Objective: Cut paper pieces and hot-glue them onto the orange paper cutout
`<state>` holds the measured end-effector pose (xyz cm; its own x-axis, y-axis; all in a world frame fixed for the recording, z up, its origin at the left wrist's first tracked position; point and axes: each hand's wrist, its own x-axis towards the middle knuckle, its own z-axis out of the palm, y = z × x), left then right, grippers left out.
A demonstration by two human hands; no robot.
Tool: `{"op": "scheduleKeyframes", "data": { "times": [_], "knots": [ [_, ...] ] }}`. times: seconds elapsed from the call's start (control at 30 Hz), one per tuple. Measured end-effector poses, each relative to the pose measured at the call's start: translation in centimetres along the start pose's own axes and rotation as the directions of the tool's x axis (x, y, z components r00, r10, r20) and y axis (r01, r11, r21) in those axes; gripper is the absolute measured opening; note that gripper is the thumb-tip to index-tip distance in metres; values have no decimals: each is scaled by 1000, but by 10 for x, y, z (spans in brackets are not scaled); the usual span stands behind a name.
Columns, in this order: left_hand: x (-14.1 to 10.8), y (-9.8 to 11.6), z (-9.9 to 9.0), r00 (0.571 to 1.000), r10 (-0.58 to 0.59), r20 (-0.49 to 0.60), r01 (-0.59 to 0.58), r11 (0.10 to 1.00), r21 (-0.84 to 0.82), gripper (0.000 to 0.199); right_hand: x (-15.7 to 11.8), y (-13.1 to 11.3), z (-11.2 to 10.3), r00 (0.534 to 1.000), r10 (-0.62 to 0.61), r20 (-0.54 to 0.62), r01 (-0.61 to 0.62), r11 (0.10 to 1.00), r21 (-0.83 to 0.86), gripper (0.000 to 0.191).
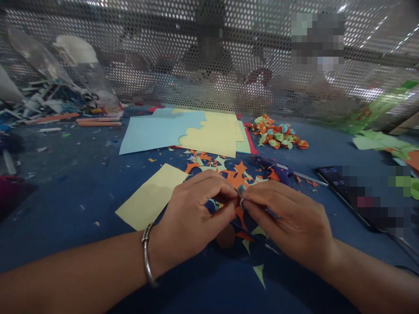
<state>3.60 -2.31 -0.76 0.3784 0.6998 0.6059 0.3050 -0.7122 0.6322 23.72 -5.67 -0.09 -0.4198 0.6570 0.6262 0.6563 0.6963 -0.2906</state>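
Observation:
Between my two hands is a small curled piece of light blue paper (242,192). My left hand (199,213), with a silver bangle at the wrist, pinches its left edge between thumb and fingertips. From the other side my right hand (291,218) pinches it too. Orange and pale green paper scraps (240,174) lie beneath and beyond the fingers. A pale yellow sheet (150,196) rests left of my left hand, partly hidden by it. Farther back, small curled paper flowers (278,135) in orange, green and blue form a pile.
Blue and yellow sheets (157,131) lie stacked at the back. A dark blue tool (284,172), perhaps a glue gun, lies beyond my right hand, near a phone (347,196). A spray bottle (94,74) stands back left by orange sticks (98,124). Perforated metal (147,26) borders the table.

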Motion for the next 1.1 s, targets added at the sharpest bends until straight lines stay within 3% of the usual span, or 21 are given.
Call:
{"op": "scheduleKeyframes", "data": {
  "times": [0.57,0.8,1.1],
  "knots": [
    [4,-4,-4,987,-113,112,113,994,7,17,3,7,4,998,19,58,-20,1000,17,14],
    [3,0,-6,984,-160,81,163,986,-29,16,2,5,3,1000,22,18,-22,1000,-7,15],
    [5,-1,-5,992,-124,27,125,992,-33,16,3,4,4,999,43,-17,-43,999,3,21]
  ]
}}
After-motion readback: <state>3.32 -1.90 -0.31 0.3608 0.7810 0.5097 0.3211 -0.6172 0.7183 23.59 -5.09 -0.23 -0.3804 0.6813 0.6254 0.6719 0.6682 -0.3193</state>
